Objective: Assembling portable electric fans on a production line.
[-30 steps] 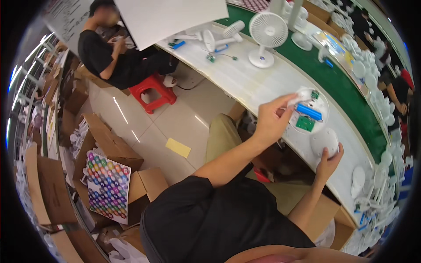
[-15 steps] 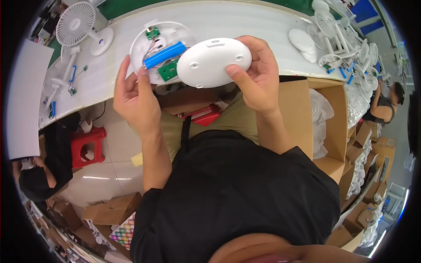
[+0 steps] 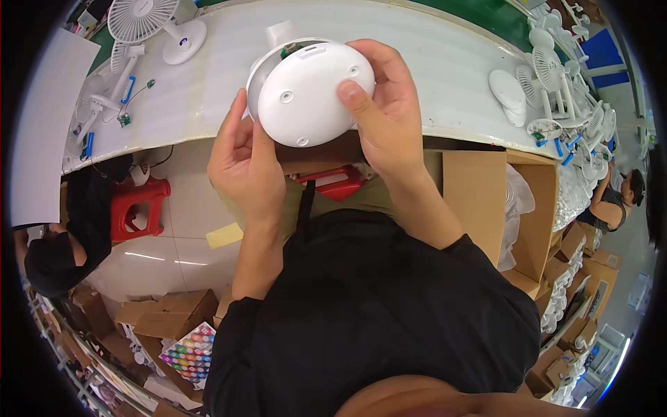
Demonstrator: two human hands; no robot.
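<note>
A smooth white oval cover [image 3: 306, 97] with small round screw recesses and a slot near its top edge is in my right hand [image 3: 389, 104], thumb on its face and fingers behind it. My left hand [image 3: 251, 163] grips the round white fan base [image 3: 254, 83] by its lower left edge. The cover lies over most of that base, tilted, with a gap along the upper left. Through the gap shows part of a green circuit board [image 3: 292, 48]. The blue battery inside is hidden behind the cover.
White fans stand on the table at the far left [image 3: 142, 17] and right [image 3: 552, 76]. Loose batteries and boards [image 3: 125, 119] lie at the left. White discs [image 3: 507, 90] rest at the right, above an open cardboard box [image 3: 476, 201]. A red stool [image 3: 139, 208] and a person [image 3: 62, 260] are at left.
The cover has moved left over the base, hiding the blue battery and most of the circuitry. My left hand, with the base, has shifted right, toward the cover.
</note>
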